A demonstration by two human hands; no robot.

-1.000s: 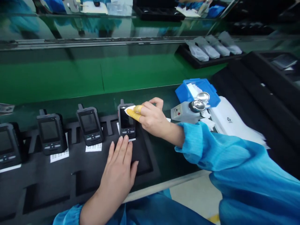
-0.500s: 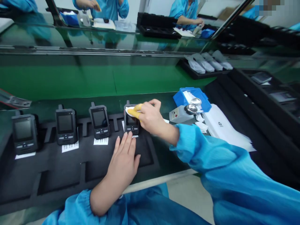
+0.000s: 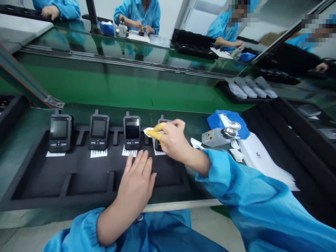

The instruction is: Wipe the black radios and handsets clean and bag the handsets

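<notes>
Several black handheld devices with screens and short antennas stand in a row in a black foam tray (image 3: 86, 189), with white labels under them. My right hand (image 3: 173, 140), wearing yellow finger cots, pinches a white wipe (image 3: 149, 132). It hovers in front of the rightmost handheld device (image 3: 160, 146), hiding much of it, and the wipe sticks out to that device's left. My left hand (image 3: 138, 178) is open, palm down, its fingertips just below the neighbouring handheld device (image 3: 132, 133). Further left are another handheld device (image 3: 99, 131) and the leftmost one (image 3: 61, 133).
Right of the tray are a pump bottle (image 3: 212, 137) with a metal top, a blue bin (image 3: 243, 122) of white wipes, crumpled wipes (image 3: 236, 154) and a white bag (image 3: 270, 161). Bagged items lie in a black tray (image 3: 228, 91) behind. Co-workers in blue sit beyond the green partition (image 3: 126, 87).
The view has swung left, so the tray appears further right. My right hand has moved the wipe leftward off the rightmost device's screen. My left hand now lies below the neighbouring device.
</notes>
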